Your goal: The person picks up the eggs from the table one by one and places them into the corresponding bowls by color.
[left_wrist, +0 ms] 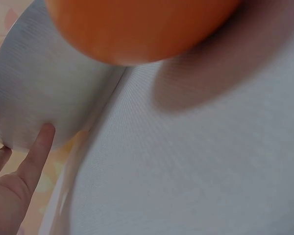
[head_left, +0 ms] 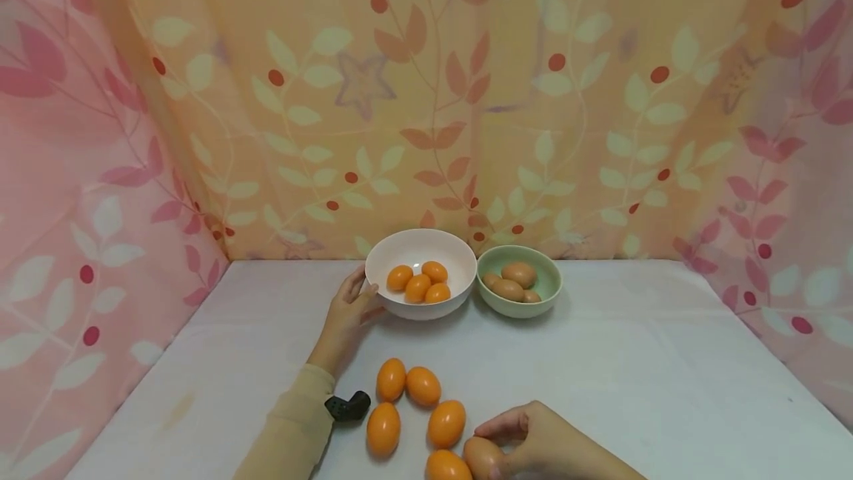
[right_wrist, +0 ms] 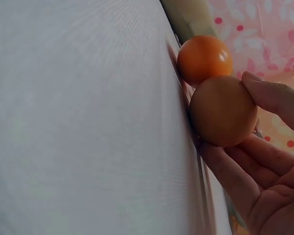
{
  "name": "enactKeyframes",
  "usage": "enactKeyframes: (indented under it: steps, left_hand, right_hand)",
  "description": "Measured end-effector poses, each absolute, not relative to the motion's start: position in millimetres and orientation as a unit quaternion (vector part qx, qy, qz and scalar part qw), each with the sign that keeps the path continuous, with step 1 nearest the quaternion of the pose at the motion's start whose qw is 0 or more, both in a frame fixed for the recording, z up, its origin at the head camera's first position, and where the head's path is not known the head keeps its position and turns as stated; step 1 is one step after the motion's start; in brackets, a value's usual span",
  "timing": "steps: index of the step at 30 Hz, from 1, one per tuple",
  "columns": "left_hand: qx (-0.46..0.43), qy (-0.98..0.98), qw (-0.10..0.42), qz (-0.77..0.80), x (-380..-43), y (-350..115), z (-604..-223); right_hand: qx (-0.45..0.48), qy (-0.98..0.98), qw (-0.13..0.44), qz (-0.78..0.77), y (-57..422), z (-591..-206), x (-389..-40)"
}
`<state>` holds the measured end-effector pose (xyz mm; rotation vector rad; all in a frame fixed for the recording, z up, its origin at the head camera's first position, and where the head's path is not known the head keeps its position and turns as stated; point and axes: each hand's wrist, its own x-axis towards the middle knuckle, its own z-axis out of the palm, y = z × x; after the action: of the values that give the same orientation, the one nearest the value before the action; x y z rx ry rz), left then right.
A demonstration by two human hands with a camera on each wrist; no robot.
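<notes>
Head cam: the bottom edge chopped off the lowest orange egg on the worktop; four other orange eggs sat further up. The pale bowl had four orange ones inside, and the green bowl next to it held brown eggs, maybe four, they overlapped a lot.

Left wrist: a cropped orange shape hid the top. The left hand had its fingers fairly straight against the pale bowl's outside.

Right wrist: the right hand pinched one brown egg between thumb and fingers, right beside an orange one.
</notes>
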<state>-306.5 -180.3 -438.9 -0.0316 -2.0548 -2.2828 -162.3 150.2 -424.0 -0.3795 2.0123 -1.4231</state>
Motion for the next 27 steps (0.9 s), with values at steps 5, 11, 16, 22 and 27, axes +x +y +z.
enactKeyframes:
  steps: [5, 11, 16, 22, 27]
  left_hand:
    - [-0.012, -0.673, 0.041, -0.738, -308, -182, -437]
    - [-0.015, -0.667, 0.04, -0.744, -309, -180, -433]
    - [-0.016, -0.674, 0.04, -0.737, -308, -181, -433]
    - [-0.019, -0.678, 0.042, -0.734, -308, -180, -436]
    - [-0.011, -0.679, 0.039, -0.733, -306, -179, -438]
  right_hand:
    - [-0.136, 0.759, 0.319, -0.552, 149, -424, -162]
    - [-0.159, 0.734, 0.311, -0.583, 153, -421, -165]
    - [-0.164, 0.75, 0.28, -0.577, 156, -419, -170]
    - [-0.153, 0.75, 0.274, -0.582, 158, -420, -171]
    - [-0.144, 0.757, 0.271, -0.577, 160, -421, -172]
